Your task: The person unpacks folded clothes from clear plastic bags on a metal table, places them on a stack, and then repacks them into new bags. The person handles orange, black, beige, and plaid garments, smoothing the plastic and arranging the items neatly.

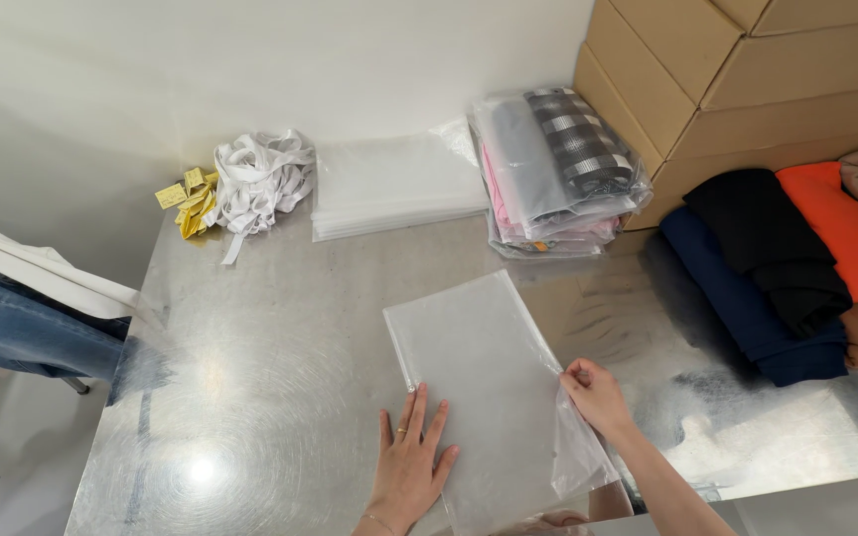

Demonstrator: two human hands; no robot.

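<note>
From the head camera, looking down: at the back of the metal worktop (280, 337) lies a stack of clear bags already filled (558, 169), each holding a folded garment; a grey one and a black-and-white checked one lie on top, with pink showing beneath. Beside it sits a flat pile of empty clear bags (394, 184), and farther left a bundle of white ribbon (260, 179) with some yellow tags (186, 199). Cardboard boxes (747, 79) stand stacked in the right corner, and in front of them are folded clothes (796, 258) in navy, black, orange and tan.

The frosted plastic bag (484, 382) lies near the front edge of the worktop, flat, empty and slightly askew, its near right corner lifted and rumpled.

The left hand (409, 467) rests flat on the bag's lower left part, fingers spread wide, a ring on one finger, grasping nothing. The right hand (598, 397) is clenched on the bag's right edge, pinching the film between thumb and fingers.
</note>
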